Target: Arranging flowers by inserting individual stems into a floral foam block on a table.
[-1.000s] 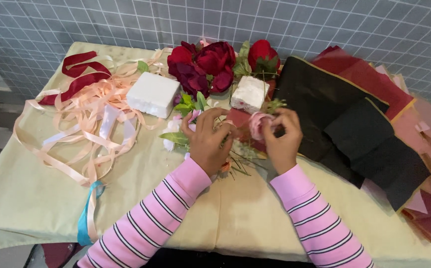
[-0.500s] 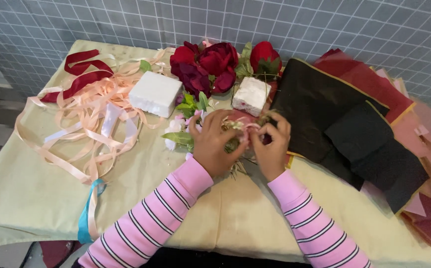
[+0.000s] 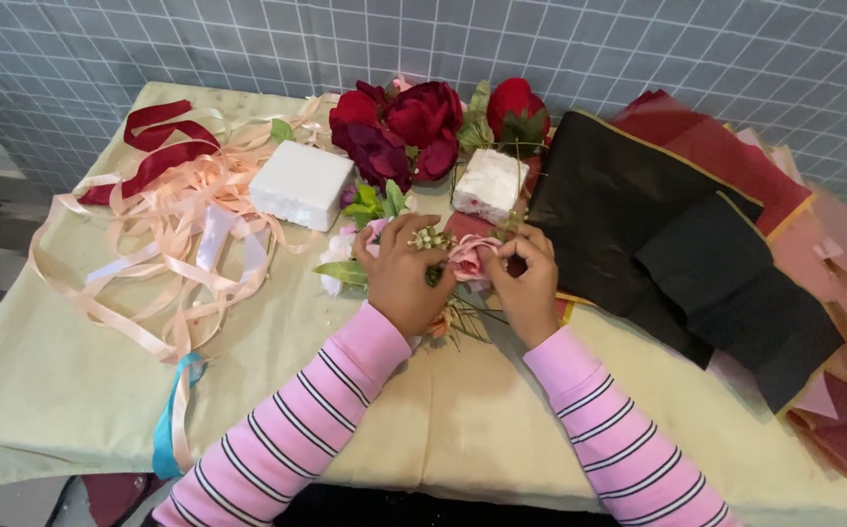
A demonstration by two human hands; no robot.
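The left hand [image 3: 402,276] and the right hand [image 3: 526,278] were positioned close together over the middle of the surface [image 3: 72,390], which was covered with a pale yellow cloth. Both hands were curled closed around a small pink flower [image 3: 469,258] held between them; the left hand also gripped a sprig of small pale buds [image 3: 430,238]. Green leaves [image 3: 345,272] and thin stems protruded from beneath the left hand. Behind the hands lay a cluster of dark red roses [image 3: 404,122], flanked by two white foam blocks: one [image 3: 301,183] to the left and one [image 3: 489,184] to the right. Loose peach ribbon [image 3: 165,229] and a dark red ribbon [image 3: 155,156] were spread across the left portion of the surface. Black wrapping sheets [image 3: 677,244] lay to the right, overlapping red and pink sheets [image 3: 838,371].
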